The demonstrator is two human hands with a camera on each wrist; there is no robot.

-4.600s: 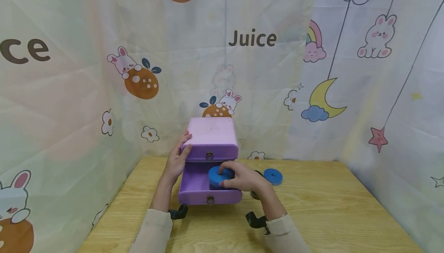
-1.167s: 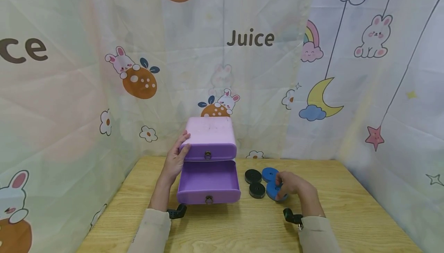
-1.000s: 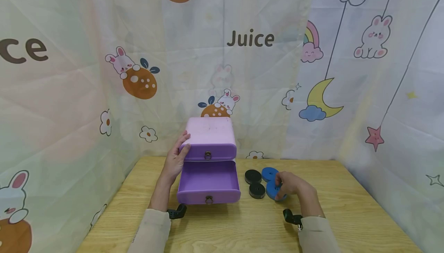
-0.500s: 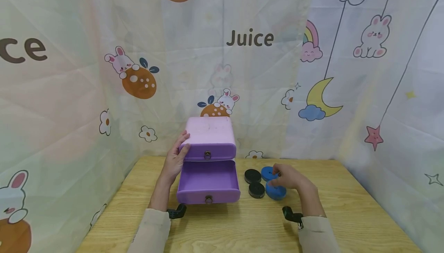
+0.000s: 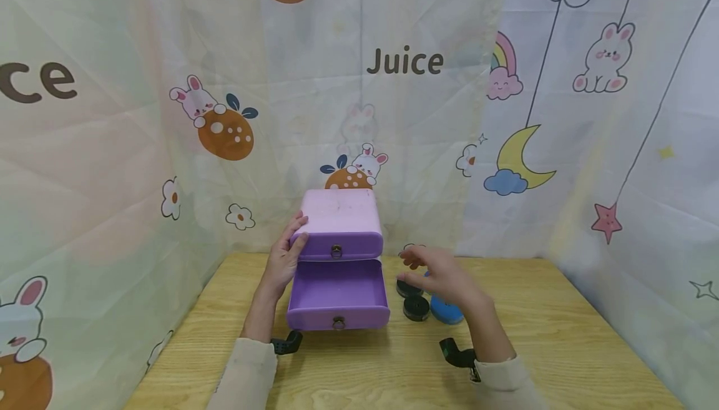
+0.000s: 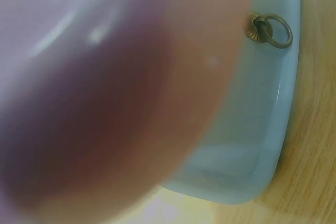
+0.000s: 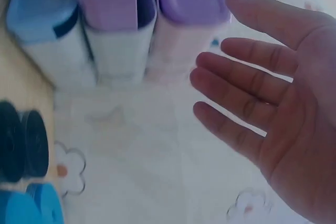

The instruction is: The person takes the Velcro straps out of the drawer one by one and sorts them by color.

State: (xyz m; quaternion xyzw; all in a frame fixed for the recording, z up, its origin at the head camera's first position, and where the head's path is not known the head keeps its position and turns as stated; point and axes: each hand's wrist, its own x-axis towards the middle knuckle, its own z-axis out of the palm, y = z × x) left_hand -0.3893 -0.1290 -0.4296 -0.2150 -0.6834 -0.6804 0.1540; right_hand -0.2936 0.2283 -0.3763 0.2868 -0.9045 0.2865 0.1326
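Note:
A small pink and purple drawer cabinet [image 5: 339, 207] stands on the table, its purple middle drawer [image 5: 338, 319] pulled out and showing a bare floor. My left hand [image 5: 283, 263] holds the cabinet at its upper left corner, thumb at the front edge and fingers along the side. My right hand [image 5: 444, 273], fingers spread and holding nothing, hovers above several flat round discs right of the cabinet. Two are black, a near one [image 5: 416, 309] and a far one [image 5: 410, 288]. A blue disc [image 5: 446, 311] lies beside them; another blue disc is mostly hidden under the hand.
A light blue bottom drawer [image 6: 236, 145] with a brass ring pull [image 6: 278, 31] is shut beneath the purple one. The wooden table [image 5: 371, 372] ends at a printed cloth curtain [image 5: 415, 148] behind. Black camera mounts [image 5: 457, 354] stick out from the wrists.
Earlier my right hand had a blue disc inside the open drawer, then set it by the others on the table. It has let go and moved left over the discs. My left hand stays put.

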